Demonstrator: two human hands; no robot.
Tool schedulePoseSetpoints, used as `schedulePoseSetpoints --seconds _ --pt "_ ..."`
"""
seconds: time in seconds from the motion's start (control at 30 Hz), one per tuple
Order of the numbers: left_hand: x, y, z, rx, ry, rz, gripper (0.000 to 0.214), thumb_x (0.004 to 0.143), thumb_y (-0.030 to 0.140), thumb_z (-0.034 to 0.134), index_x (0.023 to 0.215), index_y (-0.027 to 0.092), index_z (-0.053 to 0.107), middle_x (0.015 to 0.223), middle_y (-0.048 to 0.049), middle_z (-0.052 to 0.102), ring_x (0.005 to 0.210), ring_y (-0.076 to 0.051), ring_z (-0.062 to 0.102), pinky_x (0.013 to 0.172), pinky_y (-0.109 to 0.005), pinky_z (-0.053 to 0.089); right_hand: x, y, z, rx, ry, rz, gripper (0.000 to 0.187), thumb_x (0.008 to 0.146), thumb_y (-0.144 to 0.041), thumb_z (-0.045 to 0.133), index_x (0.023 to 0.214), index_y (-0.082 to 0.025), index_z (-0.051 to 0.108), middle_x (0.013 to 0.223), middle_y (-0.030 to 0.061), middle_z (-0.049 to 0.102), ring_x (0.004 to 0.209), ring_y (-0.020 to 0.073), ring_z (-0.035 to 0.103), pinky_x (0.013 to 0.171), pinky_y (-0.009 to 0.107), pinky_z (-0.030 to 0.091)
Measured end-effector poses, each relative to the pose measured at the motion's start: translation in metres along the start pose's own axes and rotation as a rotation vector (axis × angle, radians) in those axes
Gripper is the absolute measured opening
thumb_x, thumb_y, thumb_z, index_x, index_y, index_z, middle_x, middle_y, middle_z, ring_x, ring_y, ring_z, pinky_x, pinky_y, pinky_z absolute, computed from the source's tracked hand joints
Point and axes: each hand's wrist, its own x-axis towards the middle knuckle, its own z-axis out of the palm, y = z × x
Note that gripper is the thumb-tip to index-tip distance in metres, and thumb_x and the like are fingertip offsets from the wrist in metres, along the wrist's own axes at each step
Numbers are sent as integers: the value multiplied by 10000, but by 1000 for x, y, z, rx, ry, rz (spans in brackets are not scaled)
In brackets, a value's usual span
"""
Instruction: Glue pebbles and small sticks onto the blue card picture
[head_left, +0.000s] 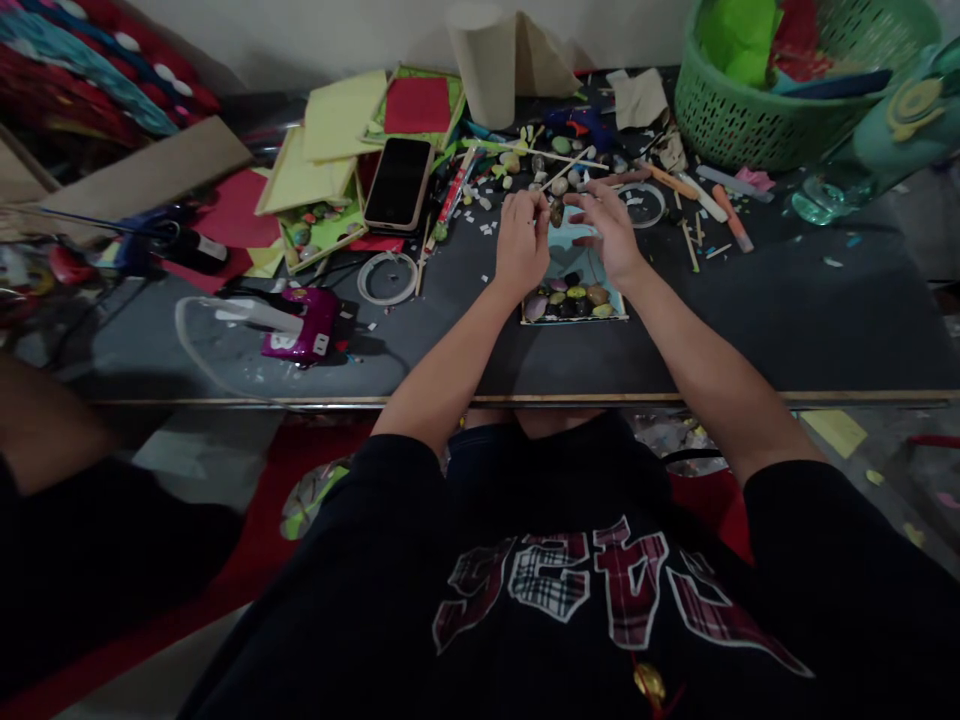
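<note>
A light-blue picture panel (561,240) with a thin frame lies in front of me, with several dark, green and brown pebbles (576,297) along its near edge. My left hand (523,240) is over the panel's left side, fingers curled and pressed together; what they hold, if anything, is hidden. Close by its fingertips is a brown pebble (556,213); whether they touch it I cannot tell. On the panel's right side, my right hand (611,232) has its fingers apart, with nothing visible in them.
Behind the panel lie loose pebbles (510,162), sticks and paper scraps. A phone (400,183), a tape ring (387,277) and a purple power adapter (304,325) are to the left. Markers (731,217), a green basket (739,120) and a bottle (847,160) stand right. Another person's arm (45,420) shows at left.
</note>
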Motion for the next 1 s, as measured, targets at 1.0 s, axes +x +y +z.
schedulePoseSetpoints --seconds 1.0 --pt "7 37 -1 158 -103 2 543 1005 602 108 981 260 530 1052 -137 615 1105 -308 581 1031 -541 436 -1 3 4 121 -13 -55 1126 539 -849 756 1458 -348 341 1118 62 756 1128 299 704 1088 574 507"
